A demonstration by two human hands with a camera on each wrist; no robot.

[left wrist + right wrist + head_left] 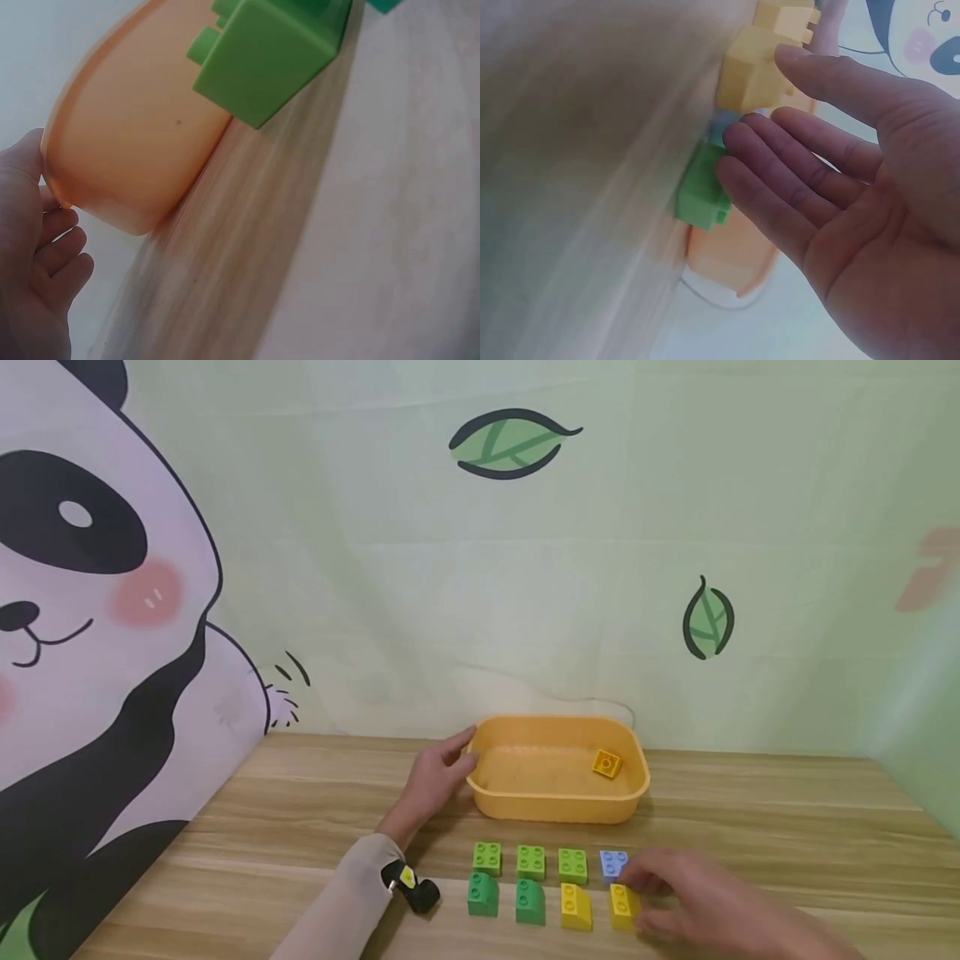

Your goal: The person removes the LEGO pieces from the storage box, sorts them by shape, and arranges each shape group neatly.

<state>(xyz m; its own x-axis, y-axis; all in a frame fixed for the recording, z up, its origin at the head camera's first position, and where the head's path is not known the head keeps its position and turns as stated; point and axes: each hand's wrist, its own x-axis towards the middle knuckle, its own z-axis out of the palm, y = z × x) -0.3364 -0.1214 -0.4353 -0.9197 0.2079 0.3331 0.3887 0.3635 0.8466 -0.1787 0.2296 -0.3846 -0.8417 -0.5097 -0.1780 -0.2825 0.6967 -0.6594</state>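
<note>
An orange plastic basin (558,808) stands at the back of the table with one yellow brick (607,764) inside. My left hand (438,777) holds its left end at the rim; the left wrist view shows the other fingers (64,259) loosely bent outside the wall. At the front right, my right hand (693,885) is spread beside a yellow sloped brick (622,906), thumb and fingers apart. A blue brick (612,865) behind it is partly covered by the fingers. A green brick (703,187) shows beyond my fingertips in the right wrist view.
Between the basin and me, bricks stand in two rows: several light green bricks (530,862) behind, dark green sloped bricks (529,902) and another yellow sloped brick (575,907) in front. A cloth backdrop (390,593) with a panda and leaves rises behind the wooden table (757,827).
</note>
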